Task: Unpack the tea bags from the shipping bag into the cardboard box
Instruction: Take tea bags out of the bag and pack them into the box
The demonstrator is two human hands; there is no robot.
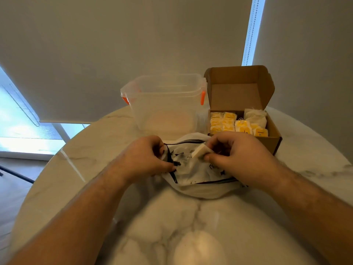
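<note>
A white shipping bag (196, 175) with dark trim lies on the round marble worktop (91, 180), its mouth open upward. The left hand (145, 159) grips the bag's edge at 9 o'clock, fingers curled over the dark trim. The right hand (235, 155), at 2 o'clock of the bag, pinches a pale tea bag (200, 151) between thumb and fingers just above the opening. At 1 o'clock from the bag stands the cardboard box (273, 139), lid raised, holding rows of yellow tea bags (229, 124) and, toward its far right corner, white tea bags (256, 116). At 11 o'clock stands a clear plastic container (166, 106) with orange clips, just beside the box.
</note>
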